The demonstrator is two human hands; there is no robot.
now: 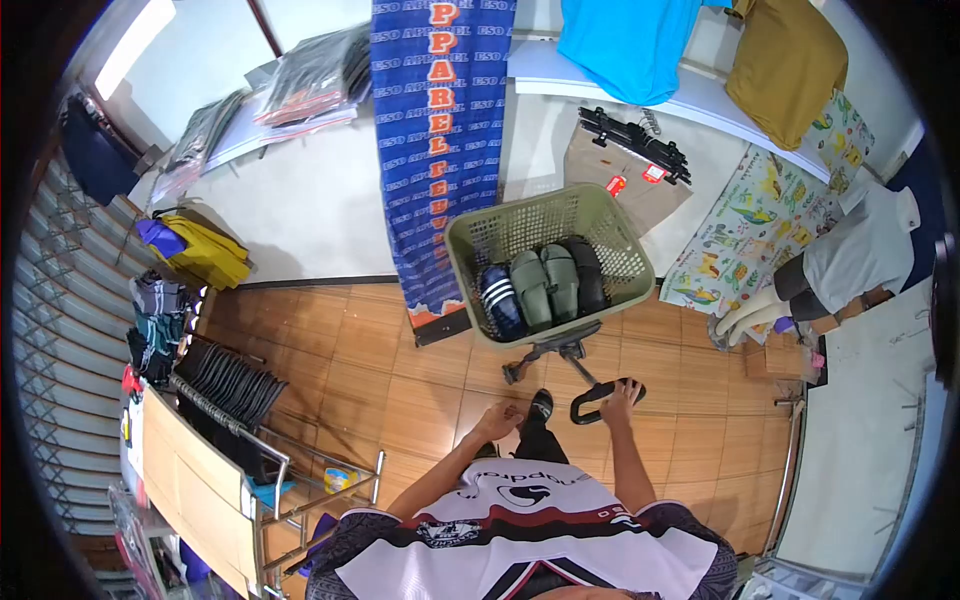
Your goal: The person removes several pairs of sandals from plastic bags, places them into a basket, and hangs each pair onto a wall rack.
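Observation:
My right hand (620, 401) is closed around the black loop handle (584, 408) of an olive-green plastic basket (462, 240). The handle joins the basket by a dark pull bar. Inside the basket lie a pair of green slides (531, 290), a dark blue slide with white stripes (502, 300) and black footwear (588, 275). Near my body, over the floor, my left hand (497, 420) hangs with its fingers loosely curled and nothing visible in them. It touches neither the basket nor the handle.
A blue banner (440, 150) stands behind the basket. Shorts on black hangers (630, 145) hang at the wall. A rack of black hangers (230, 385) and a wooden board (195, 480) are at left. A dressed mannequin (865, 255) is at right, above a cardboard box (775, 358).

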